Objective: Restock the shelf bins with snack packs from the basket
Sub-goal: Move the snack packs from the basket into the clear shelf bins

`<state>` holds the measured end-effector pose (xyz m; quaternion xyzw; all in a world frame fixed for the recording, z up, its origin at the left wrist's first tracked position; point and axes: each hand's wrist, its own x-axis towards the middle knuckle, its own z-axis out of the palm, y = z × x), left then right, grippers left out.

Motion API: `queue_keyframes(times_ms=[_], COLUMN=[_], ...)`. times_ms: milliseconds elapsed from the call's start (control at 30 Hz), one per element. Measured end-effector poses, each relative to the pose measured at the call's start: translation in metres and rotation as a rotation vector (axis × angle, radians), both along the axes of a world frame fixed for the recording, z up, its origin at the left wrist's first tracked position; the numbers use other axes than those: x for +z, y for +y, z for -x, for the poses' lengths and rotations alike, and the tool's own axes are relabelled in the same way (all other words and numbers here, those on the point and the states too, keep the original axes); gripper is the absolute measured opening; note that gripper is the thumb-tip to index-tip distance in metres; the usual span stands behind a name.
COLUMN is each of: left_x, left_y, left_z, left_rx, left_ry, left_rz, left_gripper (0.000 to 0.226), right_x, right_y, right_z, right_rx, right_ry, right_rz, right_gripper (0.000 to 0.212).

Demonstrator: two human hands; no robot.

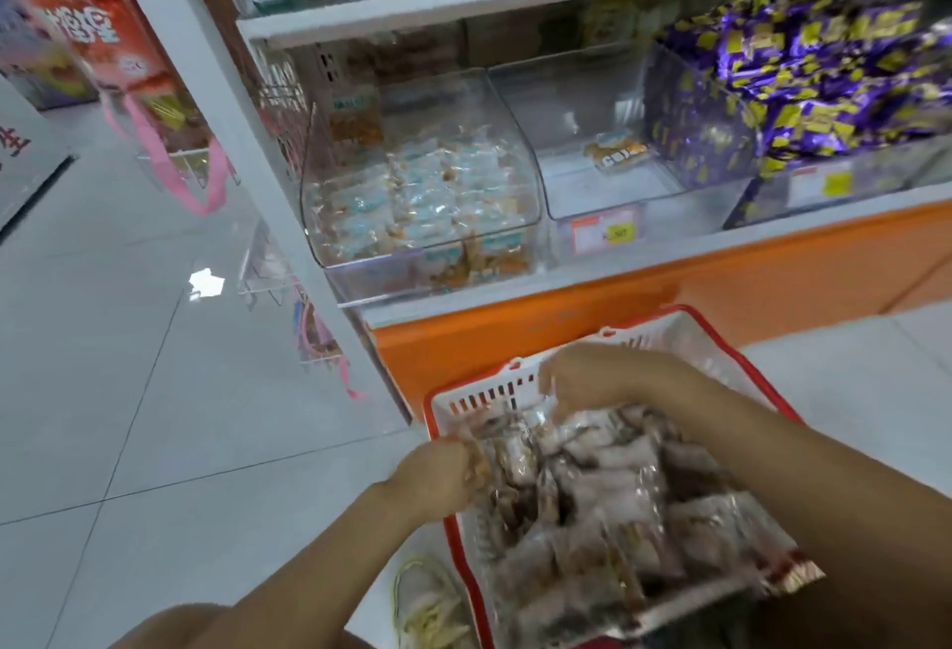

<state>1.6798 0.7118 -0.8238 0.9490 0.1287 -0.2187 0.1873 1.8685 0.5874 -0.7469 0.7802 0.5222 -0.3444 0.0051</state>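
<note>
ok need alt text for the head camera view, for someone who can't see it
Both bare hands, left hand and right hand, grip a large clear plastic bag of small snack packs over a red and white plastic basket on the pale tiled floor. On the shelf above, the middle clear plastic bin holds one pack beside fuller bins.

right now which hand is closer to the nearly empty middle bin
Right. The right hand is at the far edge of the big clear bag in the basket, below the middle bin. The left hand grips the bag's left edge, nearer the person.
</note>
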Motion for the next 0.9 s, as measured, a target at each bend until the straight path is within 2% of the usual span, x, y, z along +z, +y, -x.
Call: queue_keyframes(times_ms=[100,167,300,367,500,567,700,900], left_x=[-0.025,-0.031,-0.026,-0.027,-0.032,-0.028,-0.021,-0.015], left_y=[-0.005,-0.007,-0.013,-0.014,-0.015,-0.018,-0.022,-0.021], left_z=[0.008,0.007,-0.005,-0.007,-0.010,-0.011,-0.012,-0.011], left_rx=[-0.063,-0.084,-0.085,-0.107,-0.029,-0.004,0.009,0.096], left_ry=[0.317,0.404,0.432,0.416,0.389,0.394,0.402,0.368], left_rz=[0.022,-0.029,-0.071,-0.110,-0.084,-0.073,-0.056,0.066], left_gripper=[0.043,0.049,0.042,0.034,0.032,0.028,0.036,0.036], right_x=[-0.053,-0.074,-0.087,-0.094,-0.095,-0.091,-0.093,-0.092], right_y=[-0.050,-0.077,-0.105,-0.108,-0.103,-0.100,-0.101,-0.105], right_z=[0.018,0.031,0.054,0.067,0.088,0.087,0.074,0.067], right_rx=[0.028,-0.036,-0.236,-0.314,-0.478,-0.501,-0.533,-0.519], right_ry=[-0.007,0.005,0.013,-0.047,-0.084,-0.030,0.100,0.265], right_rz=[0.332,0.363,0.146,0.086,0.120,0.150,0.190,0.199], right_gripper=[0.080,0.080,0.060,0.065,0.071,0.060,0.045,0.048])
